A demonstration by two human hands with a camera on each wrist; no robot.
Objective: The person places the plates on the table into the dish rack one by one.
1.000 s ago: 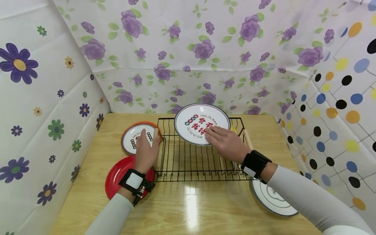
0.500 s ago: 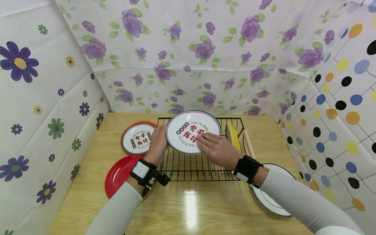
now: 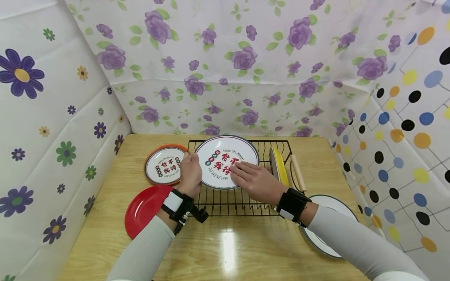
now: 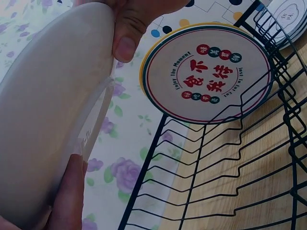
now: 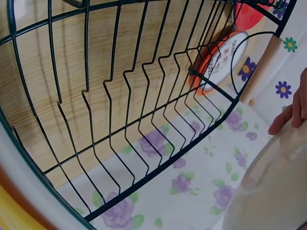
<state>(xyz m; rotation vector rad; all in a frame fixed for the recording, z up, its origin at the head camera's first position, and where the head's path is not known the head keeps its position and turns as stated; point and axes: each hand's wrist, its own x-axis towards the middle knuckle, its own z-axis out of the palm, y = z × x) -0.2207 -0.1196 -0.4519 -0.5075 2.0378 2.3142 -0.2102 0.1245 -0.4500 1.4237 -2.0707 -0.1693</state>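
Plate (image 3: 219, 162), lettered face up, held over the rack (image 3: 246, 204). Left hand (image 3: 191, 175): curled in, gripping the plate's left edge. Right hand (image 3: 258, 181): fingers extended across the right part of the face, thumb beneath; plate pinched between. Yellow plate (image 3: 282, 168) stands in the rack's right end. Red plate (image 3: 140, 210) lies on the table (image 3: 218, 257), left.
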